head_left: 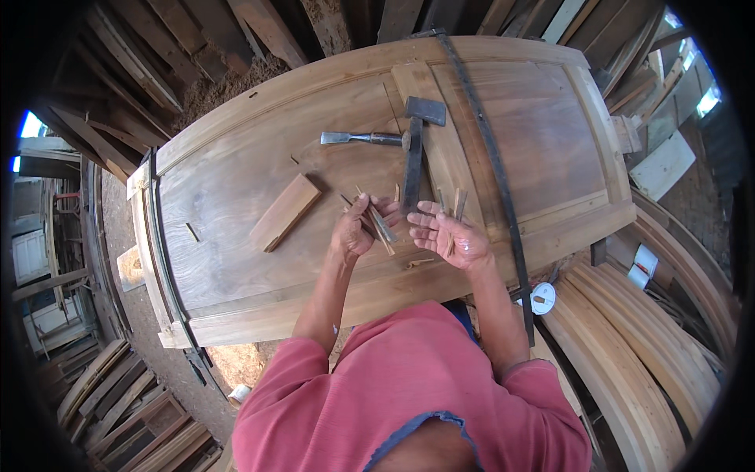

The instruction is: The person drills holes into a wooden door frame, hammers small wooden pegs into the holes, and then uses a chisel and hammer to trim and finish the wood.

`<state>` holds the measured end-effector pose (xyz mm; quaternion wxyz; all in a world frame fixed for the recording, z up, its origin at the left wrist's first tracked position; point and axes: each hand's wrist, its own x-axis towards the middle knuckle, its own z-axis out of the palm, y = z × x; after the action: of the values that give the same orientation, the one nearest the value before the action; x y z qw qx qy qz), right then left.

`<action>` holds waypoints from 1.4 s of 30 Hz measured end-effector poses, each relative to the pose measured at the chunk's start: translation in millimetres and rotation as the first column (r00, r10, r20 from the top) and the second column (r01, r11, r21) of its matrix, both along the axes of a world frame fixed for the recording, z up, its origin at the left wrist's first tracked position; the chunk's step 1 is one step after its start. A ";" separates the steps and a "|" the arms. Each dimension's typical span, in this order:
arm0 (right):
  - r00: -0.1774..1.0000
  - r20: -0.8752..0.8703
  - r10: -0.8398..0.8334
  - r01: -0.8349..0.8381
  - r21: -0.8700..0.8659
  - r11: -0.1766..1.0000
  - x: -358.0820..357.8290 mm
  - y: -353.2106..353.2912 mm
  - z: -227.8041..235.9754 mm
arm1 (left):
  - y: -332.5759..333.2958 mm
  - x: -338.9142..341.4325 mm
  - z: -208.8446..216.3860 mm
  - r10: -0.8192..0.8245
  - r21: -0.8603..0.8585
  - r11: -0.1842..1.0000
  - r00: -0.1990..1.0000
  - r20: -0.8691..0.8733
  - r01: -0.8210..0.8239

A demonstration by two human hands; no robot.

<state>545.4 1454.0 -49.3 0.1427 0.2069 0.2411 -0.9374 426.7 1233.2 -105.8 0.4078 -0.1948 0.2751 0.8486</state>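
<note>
My left hand [351,234] is closed on several thin wood slivers [381,226], which poke out past the fingers at different angles. Beside it, my right hand [458,238] is turned palm up, fingers partly spread, with a few more wood slivers [459,206] held against the palm by the thumb. Both hands are over the near part of a panelled wooden door [228,161]. Just beyond them lies a hammer [425,112], its dark handle pointing toward me. A chisel [358,138] lies across by the hammer. Left of my hands rests a wooden block [286,212].
Dark metal bar clamps [489,145] cross the door at its right part and left end. Long boards [621,354] are stacked at the lower right, near a white round lid [541,299]. Timber leans along the far side, with shavings [228,93] below it.
</note>
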 end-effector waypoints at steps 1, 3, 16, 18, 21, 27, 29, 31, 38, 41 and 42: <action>0.999 -0.005 0.046 -0.046 0.082 0.996 0.8 2.6 -0.4 | -5.1 -1.9 3.3 0.013 0.016 1.000 1.000 0.007 -0.013; 0.995 -0.008 0.104 -0.101 0.161 0.982 -0.7 3.5 0.0 | -12.8 -4.6 0.6 0.017 0.035 0.999 1.000 -0.014 -0.016; 0.980 0.080 0.184 -0.196 0.571 0.797 -31.7 -37.9 -26.1 | -57.6 -11.1 26.8 0.207 0.225 0.956 0.976 -0.060 -0.189; 0.979 0.096 0.183 -0.203 0.593 0.779 -34.9 -42.4 -46.1 | -62.2 -12.8 19.9 0.319 0.007 0.948 0.948 0.007 -0.319; 0.935 0.257 0.245 -0.349 0.797 0.493 -40.8 -51.5 -71.7 | -107.6 -14.6 -20.8 0.373 -0.006 0.927 0.925 -0.071 -0.374; 0.886 0.349 0.305 -0.349 0.935 -0.057 -34.7 -71.8 -55.7 | -147.9 -21.8 21.3 -0.380 -0.893 0.235 0.809 -0.448 -0.384; 0.896 0.368 0.250 -0.287 0.907 -0.308 -14.7 -79.1 -66.1 | -136.8 -33.5 23.6 -0.630 -0.858 0.058 0.648 -0.427 -0.510; 0.859 0.434 0.271 -0.339 0.880 -0.334 -18.7 -102.2 -34.6 | -123.3 -46.6 30.8 -0.815 -0.688 0.123 0.323 -0.481 -0.715; 0.706 0.637 0.310 -0.424 0.730 -0.536 -6.4 -97.0 -65.2 | -64.2 -137.1 -33.8 -0.995 -0.780 0.032 0.051 -0.081 -0.625; 0.760 0.567 0.318 -0.407 0.797 -0.447 -23.7 -103.0 -74.8 | -80.9 -163.9 -48.5 -0.993 -0.819 -0.003 -0.093 0.069 -0.574; 0.823 0.488 0.289 -0.412 0.865 -0.286 -26.8 -93.6 -79.7 | -73.0 -169.0 -41.5 -1.000 -0.886 -0.009 0.002 0.009 -0.464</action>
<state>518.6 1360.5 -129.0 0.2165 0.1976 0.8980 -0.3282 257.8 1160.1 -147.3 0.1768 0.2941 0.9329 0.1088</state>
